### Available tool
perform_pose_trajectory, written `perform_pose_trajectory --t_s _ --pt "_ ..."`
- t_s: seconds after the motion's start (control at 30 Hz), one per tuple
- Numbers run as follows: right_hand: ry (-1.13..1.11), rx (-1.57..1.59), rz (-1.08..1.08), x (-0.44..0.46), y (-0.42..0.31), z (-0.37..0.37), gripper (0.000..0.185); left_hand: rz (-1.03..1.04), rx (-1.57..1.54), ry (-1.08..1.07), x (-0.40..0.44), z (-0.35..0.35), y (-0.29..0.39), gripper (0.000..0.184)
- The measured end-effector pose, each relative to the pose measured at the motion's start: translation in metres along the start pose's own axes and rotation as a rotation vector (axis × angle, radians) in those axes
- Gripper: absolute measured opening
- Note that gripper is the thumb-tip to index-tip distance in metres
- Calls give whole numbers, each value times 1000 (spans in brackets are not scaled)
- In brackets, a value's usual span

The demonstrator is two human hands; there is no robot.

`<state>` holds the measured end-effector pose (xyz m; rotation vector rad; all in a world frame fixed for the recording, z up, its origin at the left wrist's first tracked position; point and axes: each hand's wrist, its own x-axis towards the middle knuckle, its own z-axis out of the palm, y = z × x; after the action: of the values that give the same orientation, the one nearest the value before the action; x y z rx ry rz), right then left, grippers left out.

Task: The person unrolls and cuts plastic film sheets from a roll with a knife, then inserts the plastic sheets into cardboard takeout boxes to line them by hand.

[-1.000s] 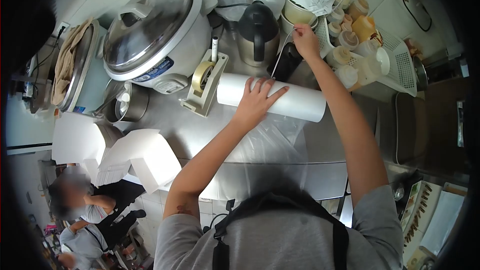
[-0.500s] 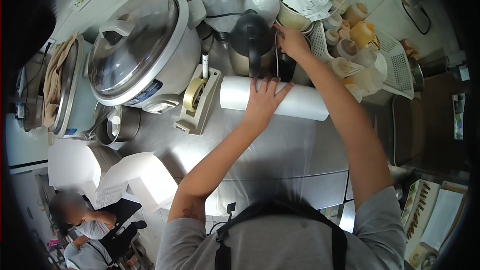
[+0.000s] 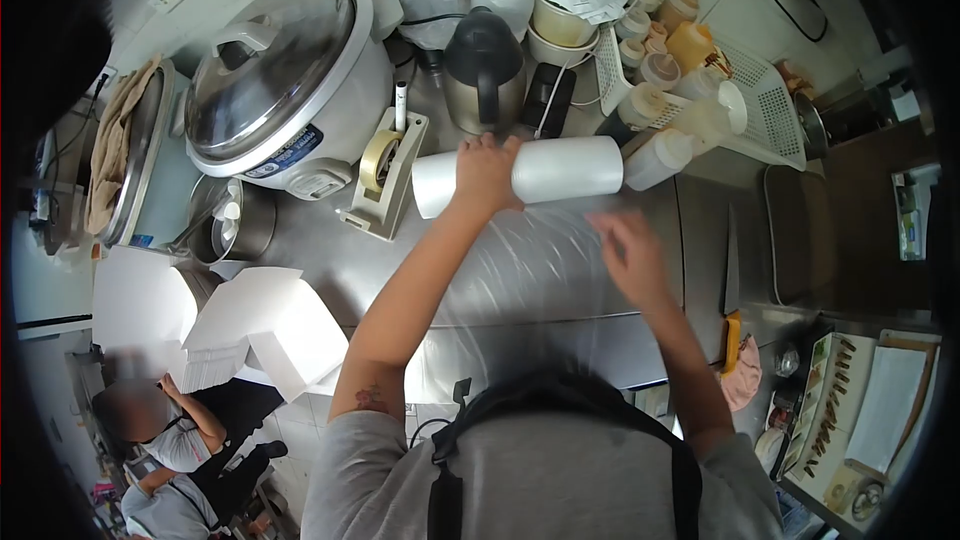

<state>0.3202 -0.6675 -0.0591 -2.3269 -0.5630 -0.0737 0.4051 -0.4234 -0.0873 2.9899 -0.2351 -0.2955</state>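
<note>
White plastic, wound in a roll, lies across the steel counter; it looks smooth, slippery, fairly light, best clasped around its girth. The left hand grips its left half; the right hand, blurred, half-open, seems empty beside thin clear film. Tape dispenser, jug and squeeze bottle crowd it.

plain white is shown by the plastic roll, pale yellow by the tape in its cream dispenser. the white rice cooker is marked with a blue label. the jug is coloured black above and silver below. the white basket is patterned (a grid of holes), a grey shirt is crossed by black straps, and a cloth is tinted pink.
</note>
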Motion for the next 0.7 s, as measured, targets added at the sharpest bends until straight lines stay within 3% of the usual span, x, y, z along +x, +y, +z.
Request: perform_pose_trajectory --t_s 0.13,0.27,0.37,0.43,0.47,0.5,0.53,0.6,0.63,0.7 --pt "-85 57 141 -92 8 13 32 121 -3 184 -17 4 -5 107" --pt "40 55 191 -132 -5 29 36 203 -52 537 -67 3 2 91" --pt "117 13 165 -138 -6 41 36 34 -374 589 -158 28 10 64" --pt "216 -18 201 -144 -9 48 33 -192 -416 451 -237 52 15 48" --pt "-4 -49 371 -154 -8 44 34 -265 -397 448 -277 67 16 36" --pt "-226 -78 538 -166 -2 34 38 -434 -470 236 -315 79 16 34" --pt "-452 -105 703 -176 0 25 44 -600 -535 19 -346 87 14 36" --pt "-802 60 1079 -197 -12 11 54 -721 -659 -302 -387 93 9 48" --pt "-981 145 1260 -208 -16 8 59 -733 -709 -311 -404 116 1 55" --pt "-806 318 1054 -247 5 28 59 -723 -988 -158 -413 164 -13 62"
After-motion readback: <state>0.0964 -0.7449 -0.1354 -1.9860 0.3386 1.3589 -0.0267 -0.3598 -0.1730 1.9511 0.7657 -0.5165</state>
